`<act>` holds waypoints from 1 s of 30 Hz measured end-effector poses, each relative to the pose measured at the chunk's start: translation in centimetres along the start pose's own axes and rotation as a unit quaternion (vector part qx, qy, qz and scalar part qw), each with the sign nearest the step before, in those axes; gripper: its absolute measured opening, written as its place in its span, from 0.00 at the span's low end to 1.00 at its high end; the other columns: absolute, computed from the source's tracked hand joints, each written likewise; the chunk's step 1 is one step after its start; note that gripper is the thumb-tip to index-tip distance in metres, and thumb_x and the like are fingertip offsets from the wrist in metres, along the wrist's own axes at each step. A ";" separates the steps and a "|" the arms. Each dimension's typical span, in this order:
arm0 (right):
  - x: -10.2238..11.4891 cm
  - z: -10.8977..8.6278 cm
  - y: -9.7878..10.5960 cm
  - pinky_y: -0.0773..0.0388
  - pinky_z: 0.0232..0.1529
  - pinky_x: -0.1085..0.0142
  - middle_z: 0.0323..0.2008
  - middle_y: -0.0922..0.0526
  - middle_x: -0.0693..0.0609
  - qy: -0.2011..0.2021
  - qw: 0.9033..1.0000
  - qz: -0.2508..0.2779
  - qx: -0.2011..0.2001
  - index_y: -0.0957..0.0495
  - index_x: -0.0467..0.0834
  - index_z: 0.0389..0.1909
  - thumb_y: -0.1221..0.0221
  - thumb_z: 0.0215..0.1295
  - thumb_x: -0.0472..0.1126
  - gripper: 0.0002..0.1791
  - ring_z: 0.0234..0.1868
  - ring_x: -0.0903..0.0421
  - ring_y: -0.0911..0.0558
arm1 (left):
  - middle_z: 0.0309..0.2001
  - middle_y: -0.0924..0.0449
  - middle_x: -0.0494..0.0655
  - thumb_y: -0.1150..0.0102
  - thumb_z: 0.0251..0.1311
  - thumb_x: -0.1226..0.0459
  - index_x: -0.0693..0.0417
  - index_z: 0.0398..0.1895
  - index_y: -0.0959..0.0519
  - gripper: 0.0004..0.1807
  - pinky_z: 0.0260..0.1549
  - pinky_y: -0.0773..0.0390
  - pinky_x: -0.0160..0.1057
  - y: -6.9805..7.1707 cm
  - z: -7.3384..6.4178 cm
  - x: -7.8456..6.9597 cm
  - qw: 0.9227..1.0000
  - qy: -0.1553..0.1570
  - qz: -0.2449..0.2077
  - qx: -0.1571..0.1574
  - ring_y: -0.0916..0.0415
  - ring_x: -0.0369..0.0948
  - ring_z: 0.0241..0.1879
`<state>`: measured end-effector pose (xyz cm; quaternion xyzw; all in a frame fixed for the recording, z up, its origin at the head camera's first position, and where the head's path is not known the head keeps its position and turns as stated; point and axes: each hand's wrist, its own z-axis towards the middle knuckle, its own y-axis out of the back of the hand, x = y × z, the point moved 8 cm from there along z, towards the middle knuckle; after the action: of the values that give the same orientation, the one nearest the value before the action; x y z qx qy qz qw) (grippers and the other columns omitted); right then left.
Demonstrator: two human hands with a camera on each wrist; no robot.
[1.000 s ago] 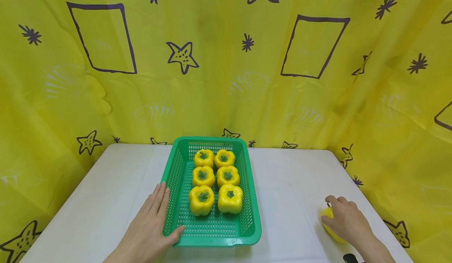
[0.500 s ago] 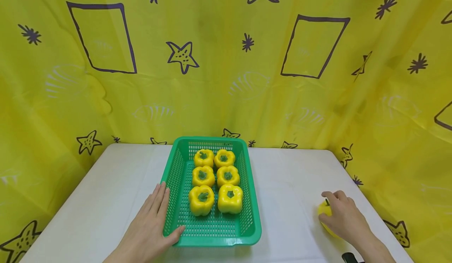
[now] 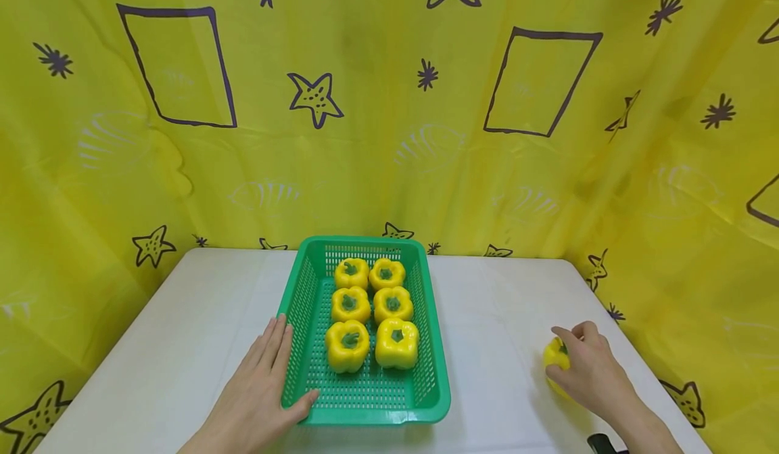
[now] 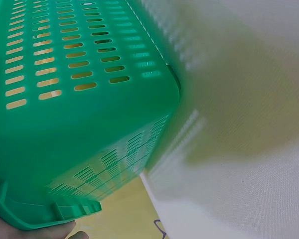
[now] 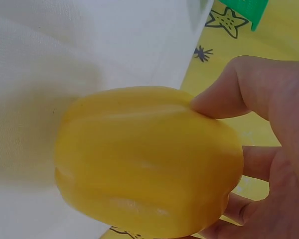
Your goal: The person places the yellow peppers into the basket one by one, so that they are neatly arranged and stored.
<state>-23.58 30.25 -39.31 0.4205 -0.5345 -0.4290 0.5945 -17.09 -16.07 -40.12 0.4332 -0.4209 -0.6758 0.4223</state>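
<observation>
A yellow bell pepper (image 5: 144, 159) with a green stem is gripped by my right hand (image 3: 593, 373) at the right of the table. In the right wrist view the thumb (image 5: 224, 97) presses one side and other fingers curl round the far side. My left hand (image 3: 252, 386) lies with straight fingers along the left rim of a green perforated basket (image 3: 441, 379), its thumb over the near left corner. Several yellow bell peppers (image 3: 397, 344) stand in two rows inside the basket, stems up. The basket's outer wall (image 4: 79, 119) fills much of the left wrist view.
A white cloth covers the table (image 3: 493, 319). Yellow printed curtain (image 3: 377, 170) hangs behind it and along both sides. A dark object (image 3: 599, 442) shows beneath the right wrist at the lower edge. Inside the basket, bare floor shows left of the peppers and in front of them.
My right hand has moved slightly left and away from me with the bell pepper, which now stands more upright. The left hand, the basket and its peppers have stayed put.
</observation>
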 end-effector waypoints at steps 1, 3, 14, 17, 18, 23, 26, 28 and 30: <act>0.0 0.0 0.0 0.32 0.30 0.63 0.47 0.34 0.34 -0.001 1.000 0.001 0.001 0.26 0.32 0.59 0.36 0.49 0.40 0.33 0.42 0.41 0.31 | 0.78 0.51 0.61 0.41 0.57 0.36 0.67 0.75 0.44 0.55 0.77 0.69 0.36 0.0 0.0 0.0 1.000 0.001 0.001 0.000 0.50 0.56 0.77; 0.0 0.0 0.0 0.31 0.31 0.62 0.47 0.35 0.34 -0.005 1.000 0.004 0.003 0.25 0.32 0.58 0.36 0.49 0.40 0.32 0.42 0.41 0.31 | 0.78 0.51 0.61 0.41 0.57 0.36 0.66 0.75 0.44 0.55 0.78 0.63 0.41 0.0 0.0 0.0 1.000 0.003 -0.002 0.000 0.50 0.56 0.77; 0.7 0.3 0.2 0.27 0.36 0.56 0.52 0.25 0.31 0.020 1.000 0.008 -0.004 0.24 0.34 0.56 0.36 0.49 0.40 0.30 0.42 0.41 0.26 | 0.78 0.51 0.61 0.42 0.57 0.36 0.67 0.75 0.44 0.55 0.64 0.85 0.19 0.0 0.0 0.1 1.000 -0.001 -0.001 -0.003 0.50 0.56 0.77; 1.0 0.2 0.2 0.27 0.34 0.58 0.51 0.26 0.32 0.030 0.999 0.017 -0.005 0.24 0.37 0.57 0.35 0.49 0.39 0.30 0.41 0.43 0.26 | 0.78 0.51 0.62 0.41 0.57 0.37 0.67 0.75 0.44 0.55 0.64 0.84 0.19 0.0 0.0 0.0 1.000 -0.003 0.000 -0.005 0.50 0.57 0.77; 1.1 0.2 0.2 0.26 0.35 0.57 0.51 0.27 0.32 0.035 0.999 0.020 -0.008 0.24 0.38 0.57 0.35 0.49 0.39 0.30 0.42 0.43 0.25 | 0.78 0.50 0.62 0.41 0.57 0.37 0.68 0.74 0.43 0.55 0.64 0.85 0.19 0.0 0.0 0.0 1.000 -0.005 0.000 -0.004 0.50 0.57 0.77; 1.9 0.1 0.7 0.26 0.34 0.59 0.47 0.27 0.36 0.065 0.997 0.031 -0.035 0.21 0.40 0.48 0.34 0.48 0.35 0.22 0.38 0.47 0.24 | 0.78 0.51 0.62 0.41 0.57 0.36 0.67 0.75 0.44 0.55 0.64 0.84 0.20 0.1 0.0 0.0 1.000 -0.002 -0.003 -0.003 0.51 0.57 0.77; 2.4 0.1 1.0 0.29 0.31 0.64 0.43 0.26 0.40 0.084 0.995 0.031 -0.048 0.20 0.42 0.43 0.36 0.49 0.32 0.17 0.34 0.52 0.25 | 0.78 0.51 0.62 0.41 0.57 0.36 0.67 0.75 0.44 0.55 0.64 0.85 0.19 0.1 0.0 0.0 1.000 -0.002 -0.003 -0.002 0.50 0.57 0.77; 2.7 0.1 1.1 0.30 0.31 0.66 0.42 0.25 0.43 0.095 0.994 0.028 -0.052 0.20 0.42 0.42 0.37 0.50 0.30 0.16 0.33 0.54 0.25 | 0.78 0.51 0.62 0.41 0.57 0.37 0.68 0.75 0.44 0.55 0.65 0.84 0.20 0.1 0.0 0.0 1.000 -0.002 -0.003 0.000 0.50 0.57 0.77; 2.7 0.1 1.0 0.29 0.30 0.66 0.41 0.23 0.44 0.099 0.994 0.026 -0.048 0.19 0.41 0.43 0.37 0.51 0.28 0.16 0.34 0.54 0.24 | 0.78 0.51 0.62 0.41 0.57 0.37 0.68 0.75 0.44 0.55 0.71 0.81 0.25 0.1 0.0 0.0 1.000 -0.002 -0.004 0.001 0.50 0.57 0.77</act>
<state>-23.48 27.93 -37.55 0.4176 -0.4628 -0.3947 0.6750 -17.07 -16.08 -40.04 0.4340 -0.4208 -0.6778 0.4184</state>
